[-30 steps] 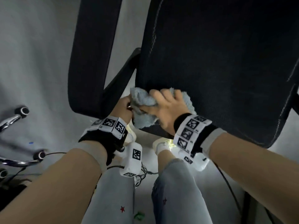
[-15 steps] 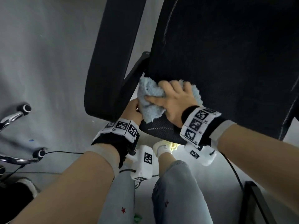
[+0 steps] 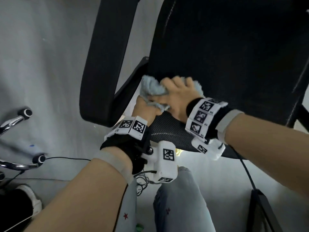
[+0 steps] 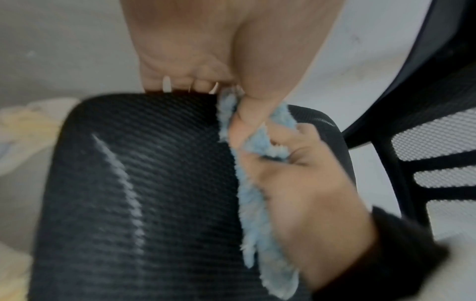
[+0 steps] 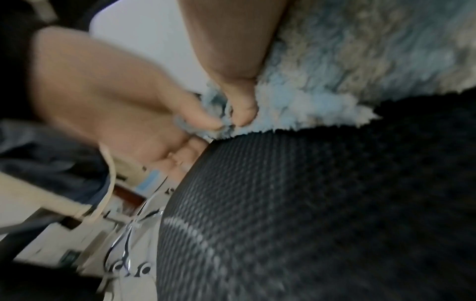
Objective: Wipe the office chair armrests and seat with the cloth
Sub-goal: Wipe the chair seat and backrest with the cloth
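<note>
The black mesh seat [image 3: 225, 64] fills the upper right of the head view, with a black armrest [image 3: 103, 64] to its left. A fluffy light-blue cloth [image 3: 151, 88] lies bunched on the seat's front left corner. My right hand [image 3: 177, 94] grips the cloth from above, fingers curled into it. My left hand [image 3: 145, 109] reaches up from below the corner and pinches the cloth's lower edge. In the left wrist view my thumb presses the cloth [image 4: 257, 213] against the seat [image 4: 154, 183]. The right wrist view shows the cloth [image 5: 360, 61] on the seat [image 5: 309, 203], both blurred.
Chrome legs with castors [image 3: 16, 121] from another chair stand on the grey floor at left, with a thin cable [image 3: 66, 159] beside them. My jeans-clad legs [image 3: 180, 198] are right below the seat. A black frame [image 3: 260, 206] stands at lower right.
Both hands and the cloth have shifted a little up the seat's corner. My right fingers have curled tighter, bunching the cloth, and my left hand has taken hold of its lower edge.
</note>
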